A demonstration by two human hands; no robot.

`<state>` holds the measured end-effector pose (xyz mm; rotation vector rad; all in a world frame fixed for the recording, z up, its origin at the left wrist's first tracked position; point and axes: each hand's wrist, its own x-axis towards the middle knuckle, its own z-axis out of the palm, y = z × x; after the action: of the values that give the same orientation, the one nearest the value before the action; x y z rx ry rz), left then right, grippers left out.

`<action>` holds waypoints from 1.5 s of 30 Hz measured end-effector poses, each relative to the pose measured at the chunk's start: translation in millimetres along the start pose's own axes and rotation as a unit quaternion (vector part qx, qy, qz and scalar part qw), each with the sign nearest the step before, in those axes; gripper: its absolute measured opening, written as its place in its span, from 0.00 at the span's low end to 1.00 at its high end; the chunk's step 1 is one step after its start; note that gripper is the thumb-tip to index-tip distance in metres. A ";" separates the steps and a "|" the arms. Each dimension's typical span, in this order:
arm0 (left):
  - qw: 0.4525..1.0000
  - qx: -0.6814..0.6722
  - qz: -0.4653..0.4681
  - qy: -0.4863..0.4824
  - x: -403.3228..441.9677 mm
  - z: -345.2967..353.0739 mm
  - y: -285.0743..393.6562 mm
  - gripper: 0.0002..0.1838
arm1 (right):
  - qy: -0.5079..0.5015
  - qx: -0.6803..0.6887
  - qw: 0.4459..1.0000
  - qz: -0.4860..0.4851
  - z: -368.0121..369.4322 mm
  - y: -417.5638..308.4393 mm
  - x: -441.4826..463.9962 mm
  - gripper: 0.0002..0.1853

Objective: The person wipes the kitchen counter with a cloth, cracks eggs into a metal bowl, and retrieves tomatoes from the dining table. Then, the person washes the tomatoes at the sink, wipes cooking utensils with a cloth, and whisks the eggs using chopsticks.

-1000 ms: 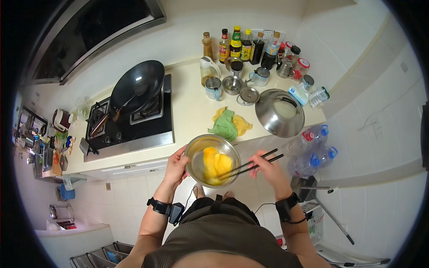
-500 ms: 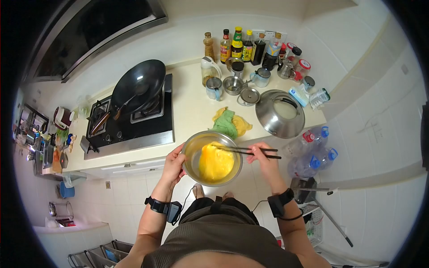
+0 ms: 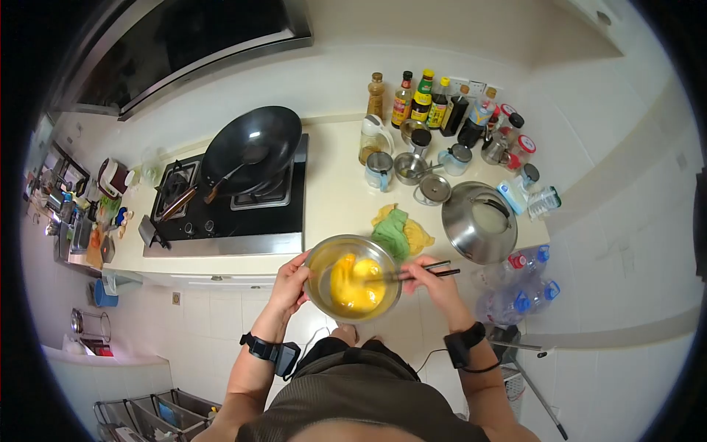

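Observation:
A metal mixing bowl (image 3: pixel 318 293) of yellow beaten egg (image 3: pixel 359 289) is held in front of my body, below the counter's front edge. My left hand (image 3: pixel 292 283) is closed on the bowl's left rim, thumb on top. In my right hand (image 3: pixel 429 281) a pair of dark chopsticks (image 3: pixel 436 269) is pinched, pointing left into the bowl. Their tips are blurred in the egg. Green and yellow cloths (image 3: pixel 402 233) lie crumpled on the counter just beyond the bowl.
A black wok (image 3: pixel 254 147) with a spatula (image 3: pixel 221 180) in it rests on the gas stove (image 3: pixel 287 225) at left. A domed steel lid (image 3: pixel 479 222) lies at the counter's right. Sauce bottles (image 3: pixel 402 101) line the wall. Plastic bottles (image 3: pixel 504 302) stand right, beside the counter.
The chopsticks have moved within the bowl, and the egg's surface has a different, swirled shape. The view has shifted, so the counter and stove appear lower and further right.

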<state>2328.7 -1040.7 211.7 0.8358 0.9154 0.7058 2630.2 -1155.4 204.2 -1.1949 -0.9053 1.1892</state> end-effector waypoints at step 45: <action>0.988 -0.041 0.025 0.147 71.5 9.0 24.0 0.30 | -0.198 0.011 0.976 0.093 -29.5 3.9 192.4 0.13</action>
<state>2363.9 -973.5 207.7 0.6925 1.1244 0.9211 2693.5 -972.8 181.0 -1.0594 -1.0867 1.6225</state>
